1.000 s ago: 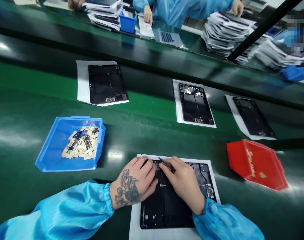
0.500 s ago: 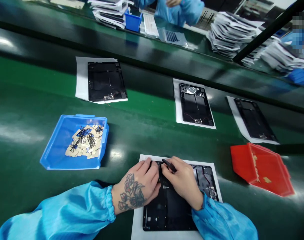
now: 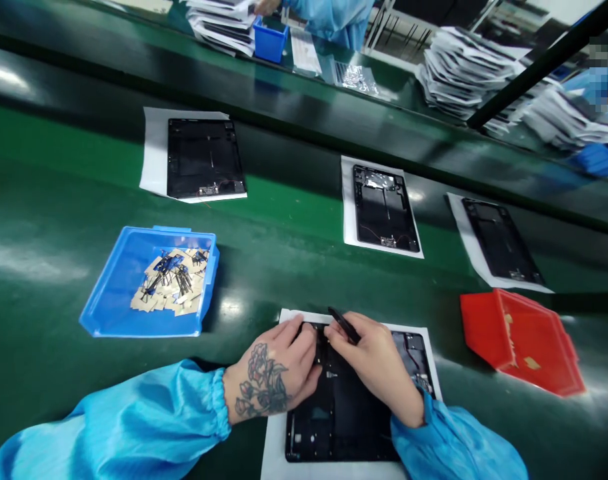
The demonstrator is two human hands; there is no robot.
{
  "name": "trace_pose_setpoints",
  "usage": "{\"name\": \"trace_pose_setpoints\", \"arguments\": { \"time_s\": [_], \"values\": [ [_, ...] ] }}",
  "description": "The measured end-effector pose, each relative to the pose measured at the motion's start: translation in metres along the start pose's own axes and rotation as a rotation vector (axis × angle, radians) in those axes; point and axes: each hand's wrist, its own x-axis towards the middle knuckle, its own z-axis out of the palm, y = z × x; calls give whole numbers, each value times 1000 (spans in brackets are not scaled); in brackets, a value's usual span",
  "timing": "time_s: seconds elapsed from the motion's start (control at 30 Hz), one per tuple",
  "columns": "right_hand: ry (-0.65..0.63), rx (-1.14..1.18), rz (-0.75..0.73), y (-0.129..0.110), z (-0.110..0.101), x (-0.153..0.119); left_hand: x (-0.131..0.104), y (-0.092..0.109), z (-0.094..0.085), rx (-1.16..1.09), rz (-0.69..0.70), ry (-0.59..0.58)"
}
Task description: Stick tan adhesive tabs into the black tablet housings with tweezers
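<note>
A black tablet housing (image 3: pixel 359 427) lies on a white sheet (image 3: pixel 277 440) right in front of me. My left hand (image 3: pixel 279 373), with a flower tattoo on its back, rests at the housing's upper left edge. Its fingers are bent and pressed together there; whatever is under the fingertips is hidden. Between the thumb and fingers of my right hand (image 3: pixel 377 363) is a black pen-like tool (image 3: pixel 345 325), held slanted above the housing's top edge. Both hands are close together, with a small gap between them.
To the left stands a blue bin (image 3: pixel 117 293) with cream-backed pieces and black strips. A red bin (image 3: pixel 539 340) holding a few scraps is at the right. Beyond lie three tablet housings (image 3: pixel 204 157) (image 3: pixel 387 213) (image 3: pixel 504 240) on sheets. Across the bench is a co-worker's blue sleeve (image 3: pixel 334 17).
My right hand has shifted slightly right, lifting the black tool a little off the housing's edge. My left hand stays put. The far housings have slid left. The co-worker's hand moved left.
</note>
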Motion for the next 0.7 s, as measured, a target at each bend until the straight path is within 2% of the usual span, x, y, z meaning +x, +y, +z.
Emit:
{"name": "trace_pose_setpoints", "arguments": {
  "time_s": [0.13,0.33,0.53,0.7],
  "values": [
    [2,106,40,6,-7,-4,2,-5,-5,-133,-27,55],
    [-6,235,5,2,-15,-14,7,-10,-17,-407,-254,77],
    [-31,287,-126,-4,-9,-25,9,-3,-21,-760,-346,90],
    [-37,336,-108,-4,-7,-25,9,-1,-22,-926,-431,63]
  ]
}}
